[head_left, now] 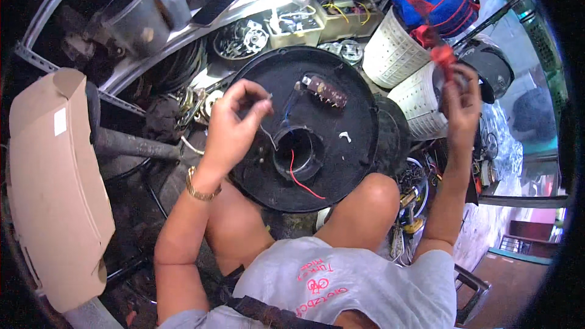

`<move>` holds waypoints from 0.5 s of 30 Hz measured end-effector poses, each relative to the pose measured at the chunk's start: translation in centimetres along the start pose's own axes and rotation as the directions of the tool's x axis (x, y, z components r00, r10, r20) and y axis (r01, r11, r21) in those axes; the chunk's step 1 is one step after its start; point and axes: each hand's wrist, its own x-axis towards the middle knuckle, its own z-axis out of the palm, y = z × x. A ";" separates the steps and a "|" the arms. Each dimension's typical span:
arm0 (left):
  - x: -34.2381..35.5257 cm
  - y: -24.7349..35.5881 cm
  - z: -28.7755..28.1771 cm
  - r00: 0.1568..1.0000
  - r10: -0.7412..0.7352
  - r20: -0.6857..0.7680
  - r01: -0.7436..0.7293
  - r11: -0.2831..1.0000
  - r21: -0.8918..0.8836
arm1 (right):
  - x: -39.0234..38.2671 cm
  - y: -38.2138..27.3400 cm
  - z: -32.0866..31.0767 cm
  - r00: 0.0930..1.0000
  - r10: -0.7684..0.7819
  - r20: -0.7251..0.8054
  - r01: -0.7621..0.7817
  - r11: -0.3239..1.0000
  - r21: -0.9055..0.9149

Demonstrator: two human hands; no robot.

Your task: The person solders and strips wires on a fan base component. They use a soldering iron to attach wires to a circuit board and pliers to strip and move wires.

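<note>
My left hand (239, 123) is over the left side of a round black tray-like disc (359, 146), its thumb and forefinger pinched together. A thin grey wire (268, 136) runs from the disc's central ring up to these fingers; its end is hard to make out. Inside the ring (315, 161) the hollow is dark, and a red wire (300, 181) curls out over the near rim. Raised at the right, my right hand (461, 100) grips a red tool (443, 56), smeared by motion, so its exact kind does not show. A dark brown, rusty toothed block (327, 92) lies on the disc's far side.
A small white scrap (345, 136) lies on the disc. Beyond stand boxes of parts (298, 38) and a wheel-like metal part (247, 39). White perforated baskets (396, 49) rise at the right, one under a blue-and-red bag (440, 3). Cardboard (58, 189) stands at the left.
</note>
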 end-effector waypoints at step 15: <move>0.2 -2.8 0.3 0.997 -0.057 0.044 0.059 0.996 -0.065 | 7.9 -0.8 -11.3 0.935 -0.114 -0.337 0.046 0.978 -0.201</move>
